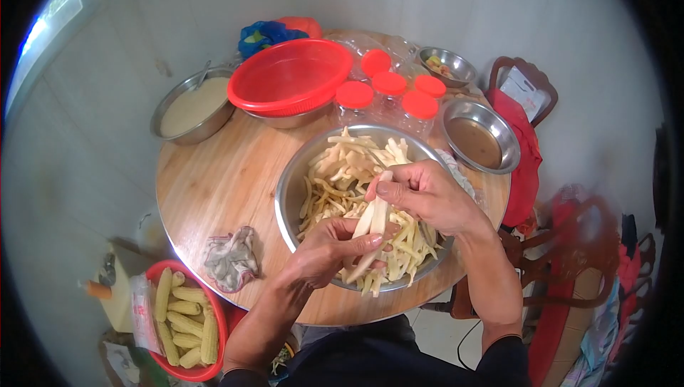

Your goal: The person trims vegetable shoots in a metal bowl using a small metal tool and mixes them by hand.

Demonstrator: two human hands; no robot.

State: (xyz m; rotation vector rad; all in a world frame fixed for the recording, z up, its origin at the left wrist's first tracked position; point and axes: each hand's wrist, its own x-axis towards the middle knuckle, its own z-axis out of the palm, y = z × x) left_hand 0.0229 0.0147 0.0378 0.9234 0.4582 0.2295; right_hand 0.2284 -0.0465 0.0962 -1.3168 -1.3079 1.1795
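A wide metal bowl point(288, 194) full of pale yellow vegetable strips point(335, 198) stands at the table's front. Above its contents, both hands hold a few long pale strips point(373, 217) upright and slanted. My left hand point(335, 248) grips their lower part, with thumb and fingers closed around them. At the top end, my right hand point(422, 193) pinches the strips between thumb and fingers. The exact kind of vegetable does not show. Some strips in the bowl look browner than the rest, and several hang near the front rim.
Behind the bowl are red-lidded clear jars point(389, 85), a red basin point(288, 77) and a metal bowl of beige liquid point(196, 109). A bowl of brown liquid point(474, 141) stands right. A crumpled cloth point(232, 259) lies left; below is a red tub of corn cobs point(187, 323).
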